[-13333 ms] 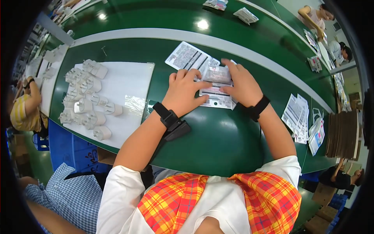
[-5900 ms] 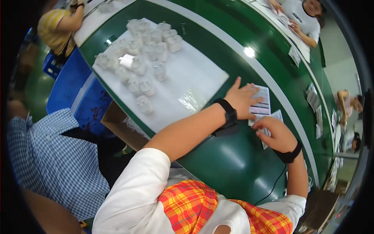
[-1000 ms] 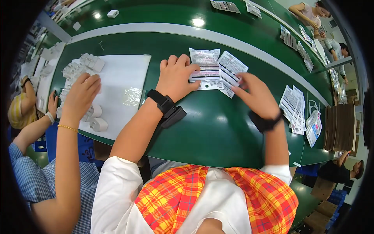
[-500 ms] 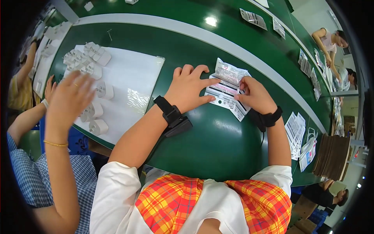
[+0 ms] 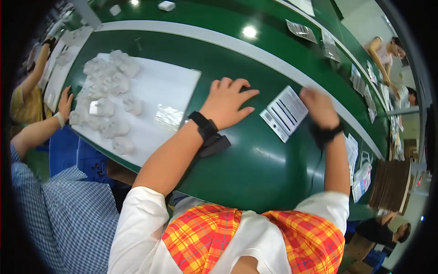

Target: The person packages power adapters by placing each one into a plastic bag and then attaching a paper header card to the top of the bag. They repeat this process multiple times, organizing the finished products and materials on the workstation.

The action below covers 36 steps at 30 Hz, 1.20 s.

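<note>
My left hand (image 5: 230, 102) hovers over the green table with its fingers spread and nothing in them. Just right of it lies or hangs a white printed card (image 5: 285, 113) with dark bars; I cannot tell whether it touches the table. Beside the card's right corner is my right hand (image 5: 319, 108), smeared by motion, its fingers apparently curled. Whether it grips the card is unclear. Farther off, past the white rail, silver printed pouches (image 5: 331, 48) lie on green. Each of my wrists wears a black strap (image 5: 206, 128) with a dark device.
To the left, several white plug adapters (image 5: 109, 84) sit on a white sheet (image 5: 169, 86); a co-worker's hand (image 5: 65, 104) rests at its edge. Printed leaflets (image 5: 351, 153) and a stack of brown cardboard (image 5: 390, 185) stand at right. A white rail (image 5: 219, 33) crosses beyond.
The silver pouch that lay over the printed cards is gone from between my hands. My right hand has moved right and up. The co-worker's nearer arm has left the adapters.
</note>
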### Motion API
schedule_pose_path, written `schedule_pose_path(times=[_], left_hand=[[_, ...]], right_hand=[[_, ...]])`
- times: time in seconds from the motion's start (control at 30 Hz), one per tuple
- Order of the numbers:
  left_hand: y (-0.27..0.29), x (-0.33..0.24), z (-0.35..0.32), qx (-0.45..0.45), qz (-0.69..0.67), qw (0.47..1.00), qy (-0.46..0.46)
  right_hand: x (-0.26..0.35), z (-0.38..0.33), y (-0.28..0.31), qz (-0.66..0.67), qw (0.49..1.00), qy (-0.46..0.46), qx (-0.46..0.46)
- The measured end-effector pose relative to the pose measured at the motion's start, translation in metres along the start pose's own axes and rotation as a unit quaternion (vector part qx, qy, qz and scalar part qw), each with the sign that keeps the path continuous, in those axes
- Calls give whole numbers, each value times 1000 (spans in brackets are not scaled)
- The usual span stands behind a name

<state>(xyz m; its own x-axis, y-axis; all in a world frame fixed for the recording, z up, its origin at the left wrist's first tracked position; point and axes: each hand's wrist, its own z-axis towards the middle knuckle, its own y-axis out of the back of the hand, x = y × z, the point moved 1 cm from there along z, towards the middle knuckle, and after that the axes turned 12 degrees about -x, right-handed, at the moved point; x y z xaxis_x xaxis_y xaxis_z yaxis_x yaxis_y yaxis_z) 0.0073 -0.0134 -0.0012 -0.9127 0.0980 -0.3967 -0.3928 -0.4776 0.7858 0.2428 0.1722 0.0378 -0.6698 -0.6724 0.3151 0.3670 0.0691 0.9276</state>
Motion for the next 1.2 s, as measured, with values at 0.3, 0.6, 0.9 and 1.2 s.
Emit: schedule_pose_path(times=[0.3, 0.6, 0.9, 1.2], left_hand=[[-14, -1, 6, -2, -75, 996, -56], [-26, 8, -4, 123, -6, 992, -19], [-19, 2, -5, 118, -7, 993, -16], [-25, 1, 2, 41, -18, 998, -33]], right_hand=[[119, -49, -26, 128, 965, 220, 69], [141, -37, -33, 73, 957, 235, 154], [124, -73, 23, 30, 924, 232, 301], [301, 33, -40, 246, 929, 226, 162]])
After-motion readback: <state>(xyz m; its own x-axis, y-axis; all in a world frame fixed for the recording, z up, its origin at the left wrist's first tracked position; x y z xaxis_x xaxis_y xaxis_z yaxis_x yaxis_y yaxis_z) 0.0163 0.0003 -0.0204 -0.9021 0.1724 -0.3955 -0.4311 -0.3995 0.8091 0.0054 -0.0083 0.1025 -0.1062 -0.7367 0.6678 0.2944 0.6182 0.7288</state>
